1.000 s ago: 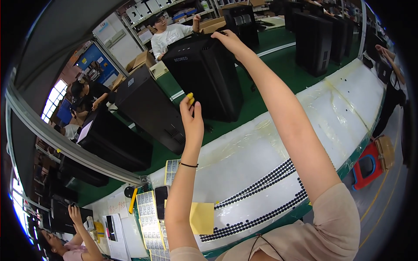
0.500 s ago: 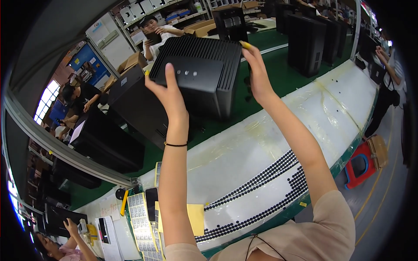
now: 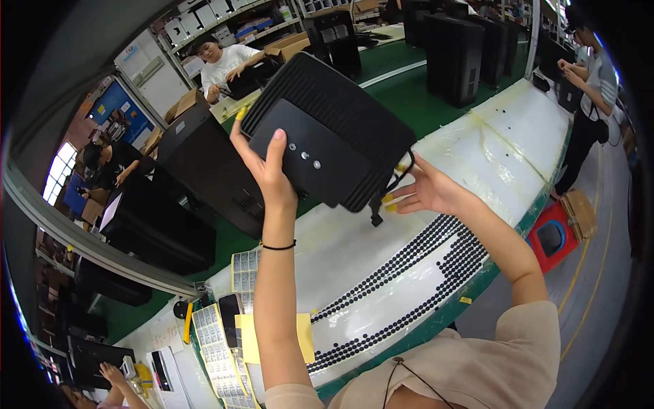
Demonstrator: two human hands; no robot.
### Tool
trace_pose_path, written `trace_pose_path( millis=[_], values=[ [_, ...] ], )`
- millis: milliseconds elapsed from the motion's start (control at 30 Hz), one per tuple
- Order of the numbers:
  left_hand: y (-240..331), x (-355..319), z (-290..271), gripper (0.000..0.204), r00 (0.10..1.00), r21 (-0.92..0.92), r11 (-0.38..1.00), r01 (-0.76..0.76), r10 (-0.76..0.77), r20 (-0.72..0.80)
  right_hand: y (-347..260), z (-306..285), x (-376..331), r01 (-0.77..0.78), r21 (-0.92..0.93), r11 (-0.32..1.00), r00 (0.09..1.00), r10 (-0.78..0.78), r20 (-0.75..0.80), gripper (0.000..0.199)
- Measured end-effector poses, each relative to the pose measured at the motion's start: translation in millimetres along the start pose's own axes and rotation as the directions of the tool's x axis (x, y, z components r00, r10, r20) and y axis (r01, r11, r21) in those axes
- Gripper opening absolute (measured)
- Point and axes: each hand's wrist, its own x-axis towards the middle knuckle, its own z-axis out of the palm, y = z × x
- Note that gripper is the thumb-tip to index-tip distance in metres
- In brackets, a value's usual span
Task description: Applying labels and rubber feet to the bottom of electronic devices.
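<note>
A black ribbed cover (image 3: 340, 112) with three small round silvery marks is held up over the bench, tilted down to the right. My left hand (image 3: 276, 180) grips its left end, thumb on the smooth front face and fingers behind the edge. A black cable (image 3: 377, 210) with a small plug hangs from the cover's lower right corner. Beside this cable is my right hand (image 3: 436, 189), fingers apart and yellow covers on the fingertips; part of it passes behind the cable. I cannot tell whether its upper fingers touch the cover.
Black tower cases stand on the green surface, one at left (image 3: 211, 160) and one at right (image 3: 453, 61). Rows of black dots (image 3: 402, 273) lie on the white bench by label sheets (image 3: 214, 341), a phone (image 3: 230, 320) and yellow paper (image 3: 300, 337). A co-worker (image 3: 221, 71) sits opposite.
The cover has tipped clockwise, its right end coming down and nearer. My right hand has gone from the upper right edge to the lower right corner beside the cable; my left keeps its grip.
</note>
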Motion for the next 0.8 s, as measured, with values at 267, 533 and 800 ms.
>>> trace_pose_path(
  millis=[267,533,800],
  values=[
    [-10.4,-62.9,32.8,0.064,0.967,-0.182,0.957,0.227,-0.2,0.156,35.4,18.0,6.8,0.211,0.167,0.963,0.97,-0.227,0.083,0.081],
    [0.2,-95.7,25.4,0.069,0.748,-0.265,0.7,0.663,-0.617,0.243,67.8,20.8,9.3,0.392,-0.016,0.92,0.916,-0.389,0.094,0.075],
    [34.2,-95.9,8.7,0.095,0.889,-0.013,0.93,0.367,-0.347,0.298,38.9,19.7,65.1,0.551,0.089,0.83,0.834,-0.552,-0.011,0.07]
  ],
)
